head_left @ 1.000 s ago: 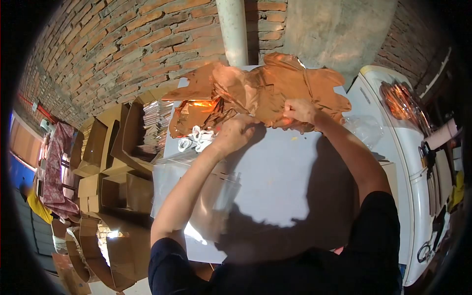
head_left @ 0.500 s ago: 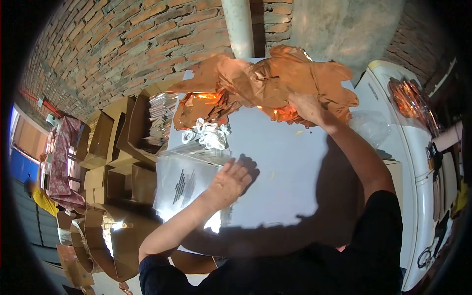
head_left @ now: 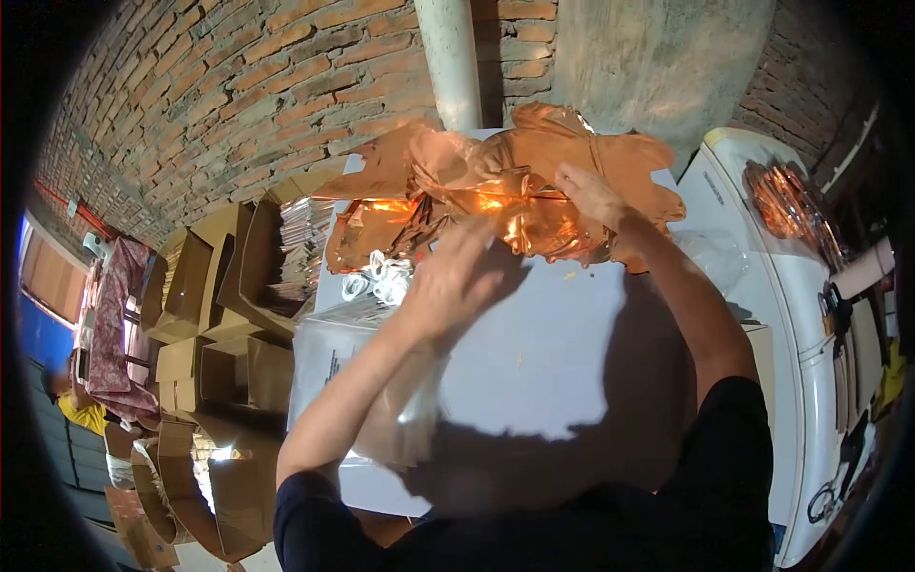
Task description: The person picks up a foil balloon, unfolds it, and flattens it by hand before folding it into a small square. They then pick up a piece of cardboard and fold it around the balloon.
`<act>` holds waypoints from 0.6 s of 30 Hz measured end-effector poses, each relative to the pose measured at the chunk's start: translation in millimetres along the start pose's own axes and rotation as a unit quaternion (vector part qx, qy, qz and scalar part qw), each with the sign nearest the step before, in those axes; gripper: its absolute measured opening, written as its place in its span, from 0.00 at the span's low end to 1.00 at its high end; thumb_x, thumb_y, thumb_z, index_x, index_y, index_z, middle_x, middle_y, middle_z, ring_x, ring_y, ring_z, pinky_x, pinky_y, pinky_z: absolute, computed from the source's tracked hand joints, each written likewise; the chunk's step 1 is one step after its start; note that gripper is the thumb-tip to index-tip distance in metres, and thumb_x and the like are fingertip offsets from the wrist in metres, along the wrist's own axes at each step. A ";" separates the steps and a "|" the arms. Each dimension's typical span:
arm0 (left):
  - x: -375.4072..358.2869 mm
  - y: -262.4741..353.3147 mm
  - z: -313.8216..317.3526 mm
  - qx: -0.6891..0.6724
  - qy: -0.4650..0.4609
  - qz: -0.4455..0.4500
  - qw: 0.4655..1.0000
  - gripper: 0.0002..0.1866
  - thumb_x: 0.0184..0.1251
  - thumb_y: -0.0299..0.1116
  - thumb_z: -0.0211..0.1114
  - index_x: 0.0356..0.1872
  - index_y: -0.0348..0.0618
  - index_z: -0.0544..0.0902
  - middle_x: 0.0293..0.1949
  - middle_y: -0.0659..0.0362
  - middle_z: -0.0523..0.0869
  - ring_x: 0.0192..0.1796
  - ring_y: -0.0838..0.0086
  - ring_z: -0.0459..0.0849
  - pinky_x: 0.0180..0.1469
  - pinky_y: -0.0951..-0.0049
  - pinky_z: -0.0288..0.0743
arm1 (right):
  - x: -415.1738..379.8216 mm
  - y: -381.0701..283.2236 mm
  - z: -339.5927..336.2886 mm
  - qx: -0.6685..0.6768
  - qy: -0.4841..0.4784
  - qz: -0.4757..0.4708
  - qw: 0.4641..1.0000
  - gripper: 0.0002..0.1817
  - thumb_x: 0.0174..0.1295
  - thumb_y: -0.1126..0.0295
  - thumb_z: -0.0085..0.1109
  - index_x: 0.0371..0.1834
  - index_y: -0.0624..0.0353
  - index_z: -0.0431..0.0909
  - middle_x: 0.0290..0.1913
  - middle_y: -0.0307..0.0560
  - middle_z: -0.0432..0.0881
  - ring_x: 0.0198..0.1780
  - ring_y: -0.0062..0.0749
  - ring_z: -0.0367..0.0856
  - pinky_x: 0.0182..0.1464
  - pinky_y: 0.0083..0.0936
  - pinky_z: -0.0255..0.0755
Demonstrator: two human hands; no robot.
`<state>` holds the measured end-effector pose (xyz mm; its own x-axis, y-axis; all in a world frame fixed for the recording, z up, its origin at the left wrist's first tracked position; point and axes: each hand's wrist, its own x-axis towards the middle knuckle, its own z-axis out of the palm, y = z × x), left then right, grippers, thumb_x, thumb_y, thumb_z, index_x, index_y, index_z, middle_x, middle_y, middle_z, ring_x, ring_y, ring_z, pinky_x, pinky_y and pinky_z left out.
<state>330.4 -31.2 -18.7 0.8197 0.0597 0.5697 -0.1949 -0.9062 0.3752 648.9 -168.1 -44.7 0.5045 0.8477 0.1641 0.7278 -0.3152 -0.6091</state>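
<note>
Shiny copper-coloured foil pieces [head_left: 629, 157] lie crumpled across the far part of the white table [head_left: 534, 334]. My right hand [head_left: 591, 195] rests on the foil at its right part, its fingers pointing away; whether they grip it is hard to tell. My left hand [head_left: 453, 276] is raised over the table just in front of the foil, fingers apart and slightly blurred. White coiled bands [head_left: 386, 284] lie left of my left hand. Clear plastic bags [head_left: 319, 367] with dark print lie at the left table edge, partly under my left forearm.
Open cardboard boxes [head_left: 233, 372] are stacked left of the table, some with packed sheets. A white appliance [head_left: 791, 315] at the right carries a bag of copper foil [head_left: 786, 200]. A pipe [head_left: 448, 67] and brick wall stand behind. A person in yellow [head_left: 81, 412] is far left.
My left hand has moved from above the plastic bags forward towards the foil. My right hand stays on the foil, which has shifted in shape near its middle. The view has tilted slightly.
</note>
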 end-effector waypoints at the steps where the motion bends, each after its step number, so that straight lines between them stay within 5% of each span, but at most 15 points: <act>1: 25.1 -10.9 5.9 -0.027 0.014 -0.017 0.999 0.36 0.64 0.34 0.76 0.72 0.38 0.73 0.71 0.41 0.76 0.72 0.44 0.75 0.72 0.53 0.73 | 1.8 -3.0 -5.5 0.004 -0.005 -0.004 1.000 0.13 0.80 0.60 0.50 0.49 0.60 0.74 0.42 0.55 0.81 0.47 0.48 0.79 0.52 0.41 0.74; 2: 52.0 -22.2 12.2 -0.054 0.029 -0.032 0.998 0.37 0.64 0.33 0.76 0.74 0.39 0.71 0.72 0.41 0.75 0.74 0.44 0.73 0.74 0.54 0.71 | 4.9 -6.0 -10.9 0.008 -0.009 -0.009 1.000 0.13 0.80 0.61 0.51 0.49 0.60 0.74 0.40 0.51 0.80 0.44 0.41 0.78 0.52 0.36 0.74; 4: 94.9 -56.3 42.1 -0.007 0.095 0.011 0.995 0.32 0.64 0.33 0.78 0.68 0.37 0.78 0.65 0.40 0.81 0.68 0.48 0.81 0.68 0.56 0.77 | 8.7 -12.4 -18.1 0.025 -0.014 -0.009 1.000 0.13 0.79 0.60 0.52 0.49 0.59 0.75 0.40 0.52 0.80 0.44 0.44 0.78 0.52 0.37 0.73; 7: 137.3 -71.5 61.2 -0.052 -0.046 -0.102 0.992 0.22 0.65 0.34 0.78 0.57 0.34 0.85 0.50 0.45 0.90 0.53 0.57 0.90 0.57 0.60 0.82 | 11.4 -17.3 -17.2 -0.052 0.066 -0.038 0.996 0.13 0.77 0.60 0.53 0.49 0.58 0.76 0.41 0.54 0.81 0.46 0.52 0.80 0.53 0.43 0.75; 8: 145.8 -85.4 75.1 -0.077 -0.005 -0.136 0.988 0.19 0.67 0.34 0.77 0.54 0.33 0.86 0.46 0.47 0.91 0.49 0.60 0.90 0.53 0.61 0.83 | 11.9 -18.5 -15.2 -0.096 0.107 -0.052 0.988 0.13 0.77 0.60 0.52 0.48 0.58 0.77 0.42 0.56 0.82 0.46 0.55 0.82 0.54 0.46 0.75; 11: 158.4 -115.0 100.8 -0.086 0.068 -0.219 0.969 0.13 0.71 0.34 0.75 0.48 0.34 0.88 0.33 0.55 0.92 0.36 0.72 0.89 0.41 0.67 0.82 | 6.4 -44.2 -24.5 -0.195 0.284 -0.292 0.892 0.10 0.74 0.62 0.55 0.44 0.58 0.78 0.40 0.53 0.82 0.45 0.49 0.82 0.52 0.43 0.75; 14: 165.1 -125.7 98.8 -0.138 0.142 -0.232 0.952 0.15 0.66 0.41 0.75 0.45 0.38 0.90 0.38 0.45 0.93 0.42 0.53 0.92 0.48 0.55 0.83 | -10.1 -53.9 -16.6 -0.291 0.063 -0.312 0.902 0.10 0.71 0.64 0.59 0.44 0.59 0.79 0.40 0.48 0.80 0.48 0.46 0.80 0.51 0.40 0.73; 15: 167.2 -117.5 88.1 -0.114 0.126 -0.253 0.953 0.17 0.69 0.43 0.73 0.46 0.38 0.90 0.39 0.44 0.93 0.44 0.52 0.93 0.49 0.56 0.83 | -12.1 -63.4 -8.2 -0.321 -0.029 -0.227 0.919 0.14 0.72 0.60 0.60 0.46 0.60 0.79 0.41 0.48 0.81 0.52 0.46 0.79 0.51 0.40 0.73; 18: 170.9 -100.2 68.0 -0.106 0.129 -0.292 0.942 0.20 0.72 0.47 0.69 0.47 0.37 0.90 0.39 0.42 0.92 0.45 0.50 0.92 0.50 0.57 0.82 | 3.7 -33.4 32.4 -0.340 0.044 -0.223 0.912 0.18 0.72 0.57 0.61 0.52 0.63 0.81 0.47 0.52 0.84 0.53 0.51 0.80 0.56 0.43 0.73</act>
<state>526.6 41.3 -8.7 0.6675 0.6465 0.3694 0.1234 -0.5852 0.8014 611.4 -140.7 -48.8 0.1012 0.9280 0.3585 0.9747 -0.1647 0.1512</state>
